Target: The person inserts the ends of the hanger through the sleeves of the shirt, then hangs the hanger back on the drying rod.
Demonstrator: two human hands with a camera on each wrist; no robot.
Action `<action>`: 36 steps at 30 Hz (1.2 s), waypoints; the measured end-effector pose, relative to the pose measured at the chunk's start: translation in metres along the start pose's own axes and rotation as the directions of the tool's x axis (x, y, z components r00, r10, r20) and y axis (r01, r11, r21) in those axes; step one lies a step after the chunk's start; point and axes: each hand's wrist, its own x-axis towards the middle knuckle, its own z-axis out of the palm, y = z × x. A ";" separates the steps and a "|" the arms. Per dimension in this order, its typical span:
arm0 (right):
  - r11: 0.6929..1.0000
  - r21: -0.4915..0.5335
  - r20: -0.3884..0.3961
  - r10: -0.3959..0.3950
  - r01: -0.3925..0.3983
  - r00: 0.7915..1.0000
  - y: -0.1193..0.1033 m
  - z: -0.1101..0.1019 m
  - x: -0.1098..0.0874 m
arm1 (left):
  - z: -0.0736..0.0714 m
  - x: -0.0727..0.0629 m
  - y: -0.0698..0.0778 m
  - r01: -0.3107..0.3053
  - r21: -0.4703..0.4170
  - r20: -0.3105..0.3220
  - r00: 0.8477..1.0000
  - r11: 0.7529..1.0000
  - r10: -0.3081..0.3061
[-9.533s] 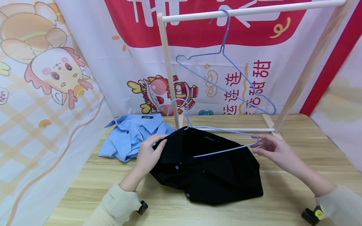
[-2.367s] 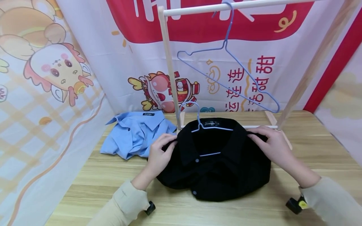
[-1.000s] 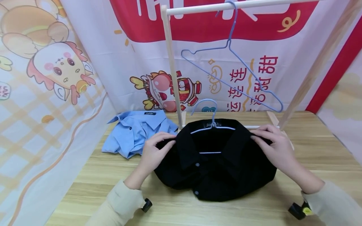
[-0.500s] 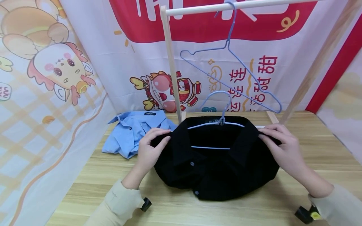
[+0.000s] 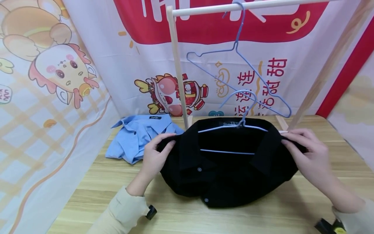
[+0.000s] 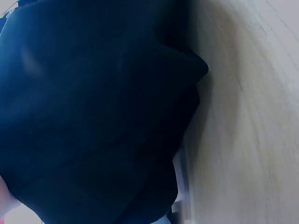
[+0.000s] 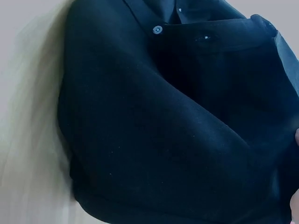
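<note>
Between the fingers of the left hand [image 5: 156,156] and the right hand [image 5: 311,156], holds a black shirt [image 5: 233,191] with the collar upward and the lower folds on the wooden table [image 5: 187,221]. Pinches one shoulder between left thumb and fingers, and the other shoulder likewise on the right. Between the two pinches, inside the collar, a blue wire hanger [image 5: 242,124] with hook above the neckline, bottom bar across the opening and both ends hidden by the shirt. Below and between the fingers, two buttons [image 5: 199,169] on the shirt front. Just beyond the left fingers, a light blue shirt [image 5: 131,143], crumpled on the table. Farther off, past both sets of fingers, a wooden rack [image 5: 177,61] with a second blue hanger [image 5: 236,45] hooked over its top bar [image 5: 277,4]. Farthest from the fingers, a printed cloth backdrop [image 5: 131,74] in white and red. Back from the fingers, beige sleeves [image 5: 124,206] at both wrists
</note>
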 end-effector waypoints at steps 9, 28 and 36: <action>0.996 -0.068 -0.054 -0.052 0.048 0.997 -0.006 -0.017 0.006 | 0.004 -0.002 -0.004 0.016 -0.005 0.036 0.999 1.000 -0.015; 0.980 -0.109 0.188 -0.143 0.165 0.972 0.019 -0.020 -0.006 | 0.017 0.002 -0.006 0.304 -0.363 -0.128 0.920 0.881 -0.370; 0.977 -0.101 0.105 -0.177 0.188 0.978 0.023 -0.026 -0.002 | 0.013 0.005 -0.007 0.347 -0.381 -0.131 0.897 0.857 -0.422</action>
